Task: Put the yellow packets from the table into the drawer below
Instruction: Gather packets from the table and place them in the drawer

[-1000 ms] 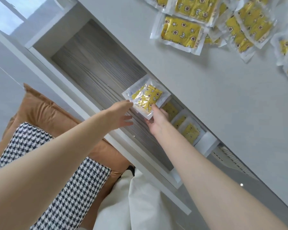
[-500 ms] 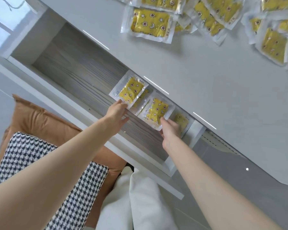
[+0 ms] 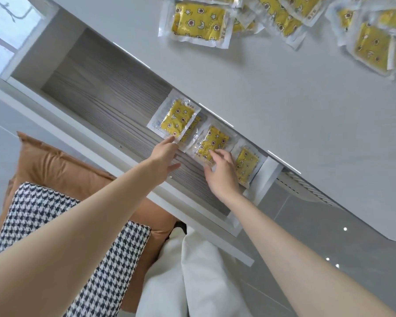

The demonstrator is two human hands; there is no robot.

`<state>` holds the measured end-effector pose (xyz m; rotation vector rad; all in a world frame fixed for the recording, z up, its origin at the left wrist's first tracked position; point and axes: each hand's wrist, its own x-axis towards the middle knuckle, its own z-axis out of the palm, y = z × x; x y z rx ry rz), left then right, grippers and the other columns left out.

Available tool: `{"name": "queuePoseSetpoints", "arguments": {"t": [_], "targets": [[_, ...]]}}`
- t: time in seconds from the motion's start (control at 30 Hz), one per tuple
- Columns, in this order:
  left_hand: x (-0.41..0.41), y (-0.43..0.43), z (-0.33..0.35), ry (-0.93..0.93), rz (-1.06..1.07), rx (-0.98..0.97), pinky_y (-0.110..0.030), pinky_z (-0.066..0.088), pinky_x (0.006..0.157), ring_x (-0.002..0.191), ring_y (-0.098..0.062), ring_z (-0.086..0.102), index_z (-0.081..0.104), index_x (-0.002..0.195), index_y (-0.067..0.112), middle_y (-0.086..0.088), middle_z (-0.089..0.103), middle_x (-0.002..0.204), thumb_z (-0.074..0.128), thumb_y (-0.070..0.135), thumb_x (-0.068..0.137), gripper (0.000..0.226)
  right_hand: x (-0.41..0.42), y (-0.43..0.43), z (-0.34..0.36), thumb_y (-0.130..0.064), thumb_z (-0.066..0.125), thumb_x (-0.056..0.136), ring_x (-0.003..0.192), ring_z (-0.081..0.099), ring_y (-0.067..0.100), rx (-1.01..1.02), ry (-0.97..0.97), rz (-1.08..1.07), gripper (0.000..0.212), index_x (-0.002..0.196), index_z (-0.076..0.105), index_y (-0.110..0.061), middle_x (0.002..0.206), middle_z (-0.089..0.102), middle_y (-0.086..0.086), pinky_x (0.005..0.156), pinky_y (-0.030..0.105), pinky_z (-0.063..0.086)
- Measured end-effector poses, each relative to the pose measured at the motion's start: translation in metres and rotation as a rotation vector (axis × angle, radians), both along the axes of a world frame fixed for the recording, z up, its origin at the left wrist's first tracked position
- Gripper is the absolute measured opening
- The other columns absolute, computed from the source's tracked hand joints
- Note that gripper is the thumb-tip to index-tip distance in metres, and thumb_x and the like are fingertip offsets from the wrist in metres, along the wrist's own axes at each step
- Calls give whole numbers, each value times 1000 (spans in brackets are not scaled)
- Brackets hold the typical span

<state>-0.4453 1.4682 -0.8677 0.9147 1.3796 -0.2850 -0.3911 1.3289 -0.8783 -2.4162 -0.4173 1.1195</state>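
A home's sitting area.
Beside the white table sit a tan cushion and a houndstooth cushion; a window beyond it, glossy floor tiles beneath.

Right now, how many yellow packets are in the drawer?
4: left packet by the left hand; overlapped packet beneath it; middle packet under the right hand; right packet. The table may hide more.
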Motion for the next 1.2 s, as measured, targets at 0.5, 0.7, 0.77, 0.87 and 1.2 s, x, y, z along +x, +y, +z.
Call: {"name": "queuePoseSetpoints", "arguments": {"t": [0.5,0.7,0.77,0.87,1.2], "targets": [[-20,-18,112,-79,-236,89,-31,50,94,104,-16,59,52,133,21,0,61,125,48,12,97,37,-5,-20,110,-14,45,99,78,51,-6,138,132,-118,36,133,54,-23,134,55,-7,58,5,39],[-34,-32,212,-155,-235,120,-32,49,95,104,-18,62,58,127,20,4,65,112,49,14,98,31,-10,-37,216,-13,49,95,95,58,6,279,63,-204,31,123,60,-23,118,63,-8,69,11,44],[-37,-38,250,-198,-209,113,-33,50,95,102,-19,62,58,127,19,3,65,112,48,14,98,31,-8,-45,259,-12,51,94,97,59,7,318,16,-210,30,119,62,-24,113,65,-9,75,12,46],[-39,-52,307,-253,-211,125,-33,49,96,104,-19,62,59,126,20,2,66,114,46,13,98,31,-2,-65,323,-11,52,94,93,60,5,372,-45,-228,30,119,63,-24,109,65,-11,78,13,47],[-44,-135,467,-400,-488,184,-27,50,84,109,-20,59,51,132,24,2,60,121,49,20,98,35,-2,-180,487,-13,52,94,99,61,11,419,-142,-368,29,119,62,-24,111,66,-8,84,20,42]]}}
